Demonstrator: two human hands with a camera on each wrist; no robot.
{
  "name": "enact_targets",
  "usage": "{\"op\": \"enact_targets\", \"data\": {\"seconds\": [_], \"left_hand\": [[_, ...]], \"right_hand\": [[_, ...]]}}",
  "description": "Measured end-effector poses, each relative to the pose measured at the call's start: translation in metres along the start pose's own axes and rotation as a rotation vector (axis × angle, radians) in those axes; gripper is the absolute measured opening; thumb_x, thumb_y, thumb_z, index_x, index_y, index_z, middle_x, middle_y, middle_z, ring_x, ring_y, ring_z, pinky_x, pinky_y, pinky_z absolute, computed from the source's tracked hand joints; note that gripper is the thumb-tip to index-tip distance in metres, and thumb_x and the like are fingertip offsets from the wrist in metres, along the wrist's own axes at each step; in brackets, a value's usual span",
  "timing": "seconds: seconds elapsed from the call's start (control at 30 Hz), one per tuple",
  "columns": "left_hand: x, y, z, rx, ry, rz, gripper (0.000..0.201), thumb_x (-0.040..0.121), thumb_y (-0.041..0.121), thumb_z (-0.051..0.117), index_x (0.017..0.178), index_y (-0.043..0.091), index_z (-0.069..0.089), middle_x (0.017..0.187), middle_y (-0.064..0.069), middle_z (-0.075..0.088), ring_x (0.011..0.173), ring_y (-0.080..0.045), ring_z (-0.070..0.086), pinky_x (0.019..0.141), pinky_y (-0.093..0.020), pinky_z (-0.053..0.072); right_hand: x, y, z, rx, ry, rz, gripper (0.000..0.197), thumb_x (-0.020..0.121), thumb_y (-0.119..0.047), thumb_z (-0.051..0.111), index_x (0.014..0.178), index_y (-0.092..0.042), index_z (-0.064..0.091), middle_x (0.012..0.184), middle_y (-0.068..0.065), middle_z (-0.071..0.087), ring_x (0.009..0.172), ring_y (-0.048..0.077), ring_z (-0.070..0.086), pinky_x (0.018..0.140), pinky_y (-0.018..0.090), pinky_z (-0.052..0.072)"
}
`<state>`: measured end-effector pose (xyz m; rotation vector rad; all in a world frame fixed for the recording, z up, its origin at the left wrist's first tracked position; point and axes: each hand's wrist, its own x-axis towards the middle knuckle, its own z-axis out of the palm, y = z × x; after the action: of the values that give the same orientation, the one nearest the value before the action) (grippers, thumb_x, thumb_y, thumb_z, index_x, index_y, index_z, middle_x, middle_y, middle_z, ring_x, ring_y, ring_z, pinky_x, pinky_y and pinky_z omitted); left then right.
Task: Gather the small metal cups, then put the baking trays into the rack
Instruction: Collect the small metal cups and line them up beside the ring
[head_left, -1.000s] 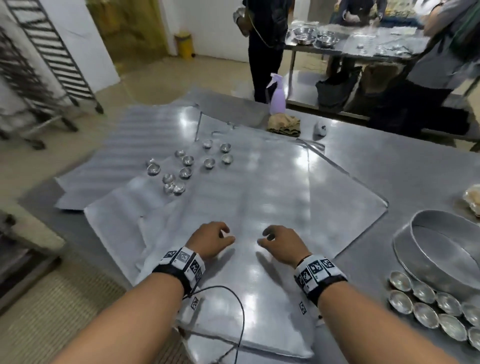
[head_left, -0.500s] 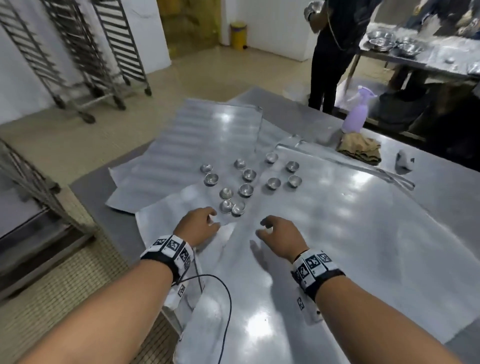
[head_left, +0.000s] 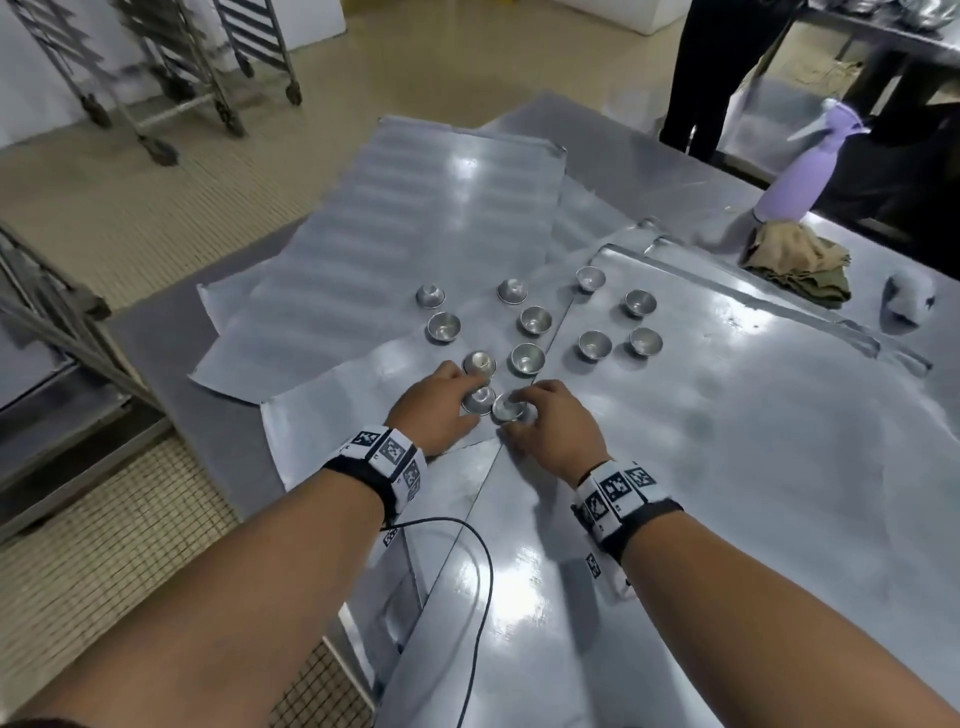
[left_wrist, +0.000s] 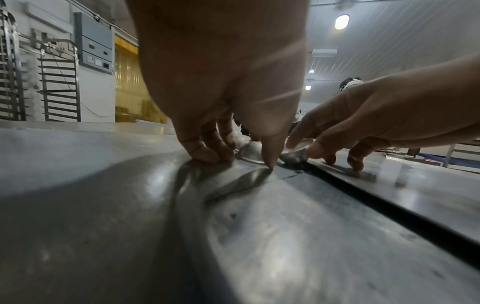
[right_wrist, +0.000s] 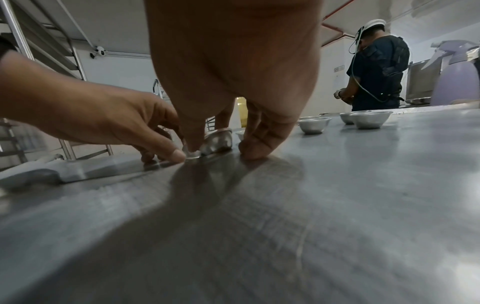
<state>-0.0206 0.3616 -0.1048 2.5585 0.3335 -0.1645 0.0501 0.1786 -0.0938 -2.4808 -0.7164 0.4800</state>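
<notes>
Several small metal cups (head_left: 534, 320) stand scattered on overlapping flat baking trays (head_left: 447, 197). My left hand (head_left: 457, 400) curls its fingers and thumb round the nearest cup (head_left: 480, 399); in the left wrist view that cup (left_wrist: 250, 153) sits between thumb and fingers. My right hand (head_left: 524, 410) pinches the neighbouring cup (head_left: 508, 406), which in the right wrist view (right_wrist: 218, 142) is tilted between thumb and fingers. The two hands almost touch. Tall wheeled racks (head_left: 171, 67) stand on the floor at the back left.
A purple spray bottle (head_left: 800, 176), a crumpled cloth (head_left: 795, 260) and a small white object (head_left: 906, 306) sit at the table's far right. A person (head_left: 711, 67) stands behind the table. Another rack (head_left: 47, 322) is close on the left. A black cable (head_left: 480, 597) hangs from my left wrist.
Both hands have moved forward from bare tray to the nearest two cups and closed on them. The head view has shifted left, bringing the racks into sight.
</notes>
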Motion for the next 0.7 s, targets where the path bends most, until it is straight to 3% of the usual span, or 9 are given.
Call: {"op": "enact_targets", "data": {"seconds": [0.1, 0.17, 0.3, 0.37, 0.43, 0.5, 0.57, 0.63, 0.7], "left_hand": [[0.0, -0.003, 0.001, 0.0, 0.024, 0.016, 0.029, 0.085, 0.037, 0.066, 0.11, 0.029, 0.055, 0.112, 0.004, 0.053, 0.091, -0.025, 0.06, 0.076, -0.033, 0.045], [-0.003, -0.005, 0.0, 0.017, 0.041, 0.026, 0.023, 0.085, 0.038, 0.066, 0.095, 0.026, 0.049, 0.102, 0.006, 0.054, 0.085, -0.024, 0.057, 0.069, -0.032, 0.039], [-0.011, -0.008, -0.004, 0.006, 0.071, 0.013, 0.018, 0.089, 0.033, 0.061, 0.095, 0.023, 0.048, 0.094, 0.004, 0.058, 0.081, -0.025, 0.056, 0.066, -0.032, 0.038], [-0.013, -0.012, -0.003, 0.016, 0.049, 0.015, 0.025, 0.09, 0.034, 0.06, 0.112, 0.024, 0.054, 0.11, 0.002, 0.059, 0.091, -0.026, 0.06, 0.073, -0.032, 0.042], [-0.016, -0.017, -0.001, 0.029, 0.004, 0.005, 0.037, 0.093, 0.037, 0.058, 0.128, 0.025, 0.058, 0.122, 0.003, 0.052, 0.097, -0.025, 0.06, 0.082, -0.031, 0.045], [-0.019, -0.019, 0.002, 0.033, -0.005, 0.004, 0.033, 0.096, 0.038, 0.055, 0.123, 0.022, 0.063, 0.122, 0.004, 0.048, 0.091, -0.023, 0.059, 0.08, -0.028, 0.043], [-0.023, -0.02, 0.004, 0.021, 0.024, 0.023, 0.026, 0.098, 0.037, 0.054, 0.113, 0.018, 0.064, 0.12, 0.006, 0.048, 0.086, -0.021, 0.059, 0.075, -0.026, 0.039], [-0.027, -0.017, 0.004, 0.014, 0.056, 0.035, 0.021, 0.098, 0.035, 0.052, 0.108, 0.017, 0.059, 0.118, 0.004, 0.054, 0.088, -0.025, 0.06, 0.072, -0.029, 0.038], [-0.031, -0.013, 0.003, 0.015, 0.08, 0.021, 0.022, 0.1, 0.033, 0.049, 0.113, 0.016, 0.055, 0.117, -0.002, 0.059, 0.093, -0.028, 0.06, 0.073, -0.032, 0.04]], "right_hand": [[0.002, 0.0, 0.005, -0.014, 0.048, 0.0, 0.016, 0.083, -0.036, 0.07, 0.092, -0.023, 0.067, 0.121, -0.003, 0.057, 0.096, 0.023, 0.061, 0.079, 0.034, 0.05], [0.002, 0.001, 0.008, -0.029, 0.068, -0.013, 0.017, 0.083, -0.038, 0.07, 0.084, -0.022, 0.062, 0.117, -0.005, 0.058, 0.092, 0.022, 0.06, 0.073, 0.032, 0.046], [0.0, -0.001, 0.011, -0.039, 0.079, -0.051, 0.034, 0.076, -0.052, 0.07, 0.071, -0.025, 0.05, 0.085, -0.01, 0.054, 0.074, 0.017, 0.054, 0.062, 0.032, 0.044], [-0.003, -0.003, 0.012, -0.017, 0.078, -0.046, 0.032, 0.077, -0.05, 0.07, 0.077, -0.023, 0.053, 0.084, -0.009, 0.057, 0.075, 0.018, 0.055, 0.062, 0.032, 0.044], [-0.007, -0.003, 0.011, 0.018, 0.091, -0.041, 0.03, 0.079, -0.045, 0.071, 0.098, -0.025, 0.058, 0.097, -0.006, 0.064, 0.085, 0.02, 0.059, 0.068, 0.031, 0.042], [-0.013, -0.003, 0.009, 0.075, 0.108, -0.034, 0.048, 0.081, -0.041, 0.069, 0.124, -0.029, 0.054, 0.112, -0.002, 0.065, 0.098, 0.023, 0.061, 0.076, 0.032, 0.045], [-0.02, -0.004, 0.009, 0.106, 0.111, -0.008, 0.059, 0.086, -0.039, 0.066, 0.141, -0.027, 0.048, 0.124, 0.002, 0.061, 0.107, 0.025, 0.061, 0.086, 0.035, 0.049], [-0.027, -0.001, 0.012, 0.07, 0.106, 0.005, 0.058, 0.089, -0.041, 0.064, 0.142, -0.023, 0.049, 0.13, 0.003, 0.058, 0.109, 0.027, 0.061, 0.09, 0.037, 0.049], [-0.033, 0.001, 0.014, 0.053, 0.096, 0.012, 0.056, 0.089, -0.043, 0.064, 0.139, -0.021, 0.053, 0.131, 0.003, 0.057, 0.108, 0.027, 0.062, 0.09, 0.037, 0.05]]}}
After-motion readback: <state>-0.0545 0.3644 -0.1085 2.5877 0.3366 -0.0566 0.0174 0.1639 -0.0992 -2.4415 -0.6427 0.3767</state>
